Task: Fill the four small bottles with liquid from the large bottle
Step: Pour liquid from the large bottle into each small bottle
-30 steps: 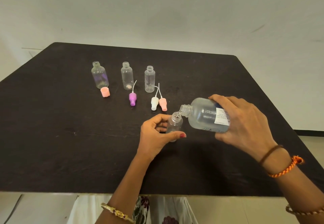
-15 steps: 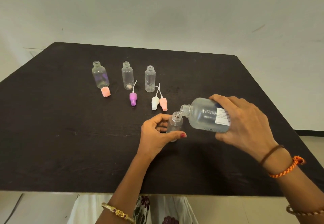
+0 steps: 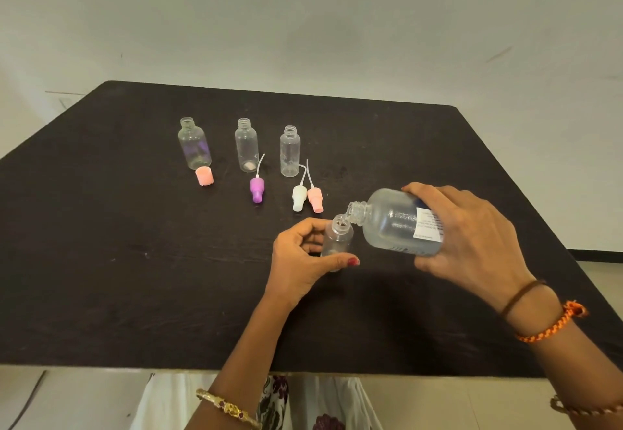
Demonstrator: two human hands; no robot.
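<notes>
My right hand (image 3: 472, 237) grips the large clear bottle (image 3: 391, 219), which is tilted with its open neck over the mouth of a small clear bottle (image 3: 338, 236). My left hand (image 3: 301, 259) holds that small bottle upright on the black table (image 3: 118, 278), thumb and fingers around it. Three other small open bottles stand in a row at the back: left (image 3: 194, 145), middle (image 3: 246, 146) and right (image 3: 289, 151).
Loose caps lie in front of the row: a pink cap (image 3: 204, 176), a purple spray top (image 3: 257, 188), a white spray top (image 3: 299, 196) and a pink spray top (image 3: 315, 198). The table's near edge runs just below my forearms.
</notes>
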